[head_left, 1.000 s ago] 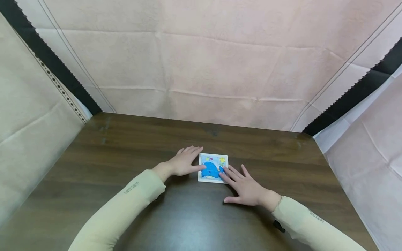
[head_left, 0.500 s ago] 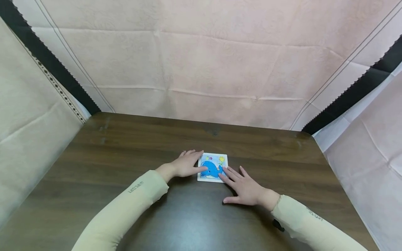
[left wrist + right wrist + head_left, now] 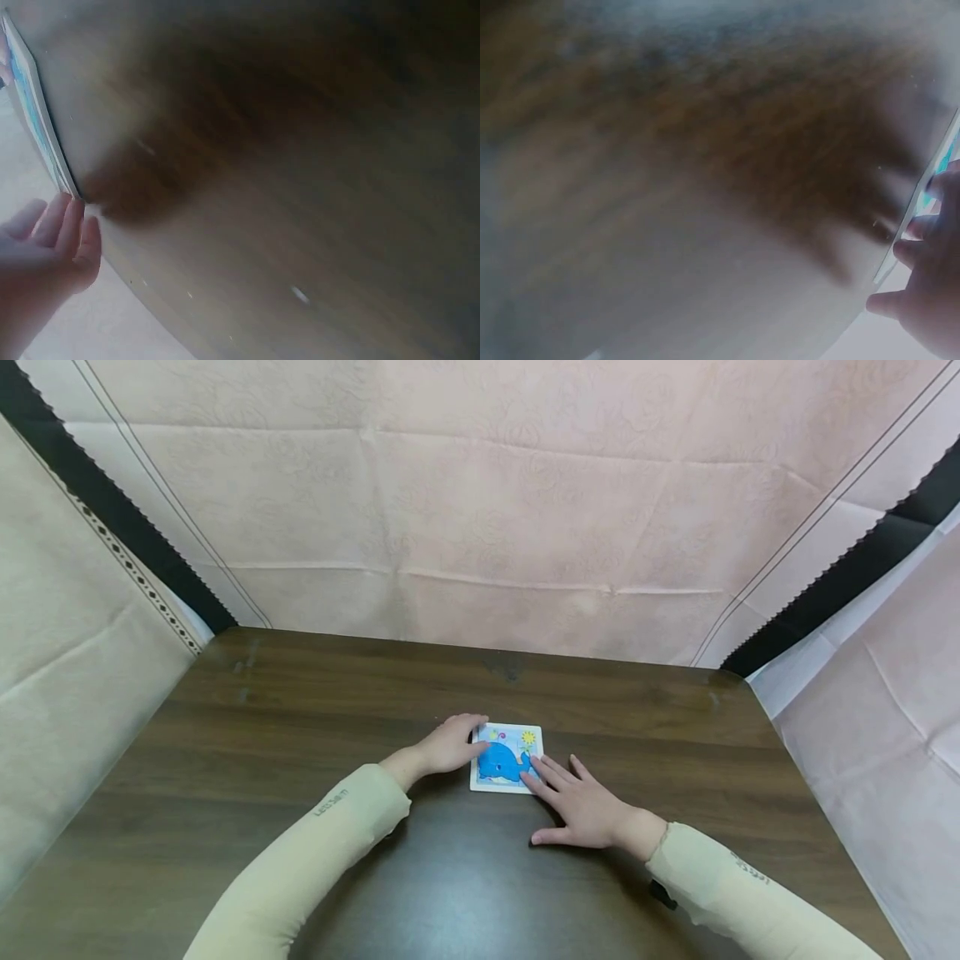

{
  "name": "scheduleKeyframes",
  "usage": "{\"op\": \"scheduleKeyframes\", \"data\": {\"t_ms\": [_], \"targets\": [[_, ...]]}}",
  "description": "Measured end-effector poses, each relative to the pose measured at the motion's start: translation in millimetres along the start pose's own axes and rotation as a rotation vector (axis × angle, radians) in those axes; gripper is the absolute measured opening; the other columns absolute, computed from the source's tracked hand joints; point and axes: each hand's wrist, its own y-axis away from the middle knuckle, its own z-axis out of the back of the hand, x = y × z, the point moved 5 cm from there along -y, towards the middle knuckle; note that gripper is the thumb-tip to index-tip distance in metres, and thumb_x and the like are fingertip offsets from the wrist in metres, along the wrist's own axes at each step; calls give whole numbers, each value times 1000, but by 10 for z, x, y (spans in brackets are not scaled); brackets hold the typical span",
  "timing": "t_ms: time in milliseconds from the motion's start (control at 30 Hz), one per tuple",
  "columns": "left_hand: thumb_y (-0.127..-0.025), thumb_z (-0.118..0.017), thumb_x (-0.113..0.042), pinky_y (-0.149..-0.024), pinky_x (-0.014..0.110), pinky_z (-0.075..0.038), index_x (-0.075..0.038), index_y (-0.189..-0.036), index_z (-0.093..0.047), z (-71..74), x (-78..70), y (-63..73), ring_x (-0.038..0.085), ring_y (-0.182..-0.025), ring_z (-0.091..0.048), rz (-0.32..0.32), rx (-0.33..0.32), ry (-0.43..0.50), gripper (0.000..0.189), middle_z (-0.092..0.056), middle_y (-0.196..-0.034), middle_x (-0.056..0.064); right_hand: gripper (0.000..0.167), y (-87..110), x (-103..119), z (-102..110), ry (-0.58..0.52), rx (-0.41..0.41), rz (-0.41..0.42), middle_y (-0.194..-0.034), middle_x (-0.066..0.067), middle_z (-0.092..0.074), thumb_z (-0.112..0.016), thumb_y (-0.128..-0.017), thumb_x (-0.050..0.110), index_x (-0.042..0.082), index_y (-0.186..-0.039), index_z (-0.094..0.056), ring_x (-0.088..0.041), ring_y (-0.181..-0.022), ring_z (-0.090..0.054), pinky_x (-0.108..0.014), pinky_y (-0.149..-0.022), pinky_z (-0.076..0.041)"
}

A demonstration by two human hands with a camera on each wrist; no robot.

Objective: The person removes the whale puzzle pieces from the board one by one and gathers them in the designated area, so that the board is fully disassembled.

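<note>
Your picture board (image 3: 506, 781) lies on the bench (image 3: 420, 893), straight ahead of you at twelve o'clock, and looks flat or very nearly so. Take the board as a dial, with twelve toward the far edge: the blue whale (image 3: 498, 765) fills the middle and the yellow sun (image 3: 528, 737) sits at one.

Your left hand (image 3: 447, 746) is at ten o'clock, fingers bent at the corner and thumb lapped over the face; whether that amounts to a true pinch you cannot tell from here, since the fingertips are partly hidden. Your right hand (image 3: 581, 810) comes in from four, fingers spread and nearly straight, the longest tips resting on the face near three; it grasps nothing.

Judging by its thin, straight edge in the wrist views, expect something light and stiff, perhaps wood or thick card. The printed face may be smooth, so a flat press could skid it across the bench; its corners would probably chip before it bent. With so little edge standing up, you would do best to take the pale rim at nine and three, fingertips under the sides and thumbs on top, or steady it at four while you lift from ten.
</note>
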Motion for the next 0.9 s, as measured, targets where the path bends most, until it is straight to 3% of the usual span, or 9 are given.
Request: {"op": "scheduleKeyframes", "data": {"t_ms": [167,367,767,900], "targets": [[-91,-58,-15,-102,40,-45,-2,-127,-55,29,-28,-123,26,-113,-55,74,-95,97,38,-59,-125,14,88,-4,5,27,-12,2,0,-157,-9,-14,-42,-82,72,19,-149,-24,-28,-145,-14,-64,-112,-9],[-88,-62,-8,-91,35,-51,-2,-112,-64,29,-13,-198,23,-94,-57,128,-150,154,25,-65,-106,13,87,-75,39,71,-4,8,-9,-157,-9,-17,-44,-83,71,19,-149,-24,-28,-145,-15,-62,-113,-9],[-87,-63,-8,-87,34,-53,-3,-107,-67,23,67,-233,21,-89,-60,187,-171,272,20,-66,-99,12,86,-287,131,113,23,61,-18,-158,-6,-14,-44,-83,70,22,-150,-20,-26,-145,-14,-58,-116,-10],[-87,-63,-9,-85,32,-53,-3,-106,-67,38,83,-240,19,-86,-61,192,-174,281,20,-66,-96,11,86,-343,147,133,33,44,-3,-157,-7,-16,-43,-83,70,21,-150,-21,-27,-145,-13,-59,-115,-11]]}}
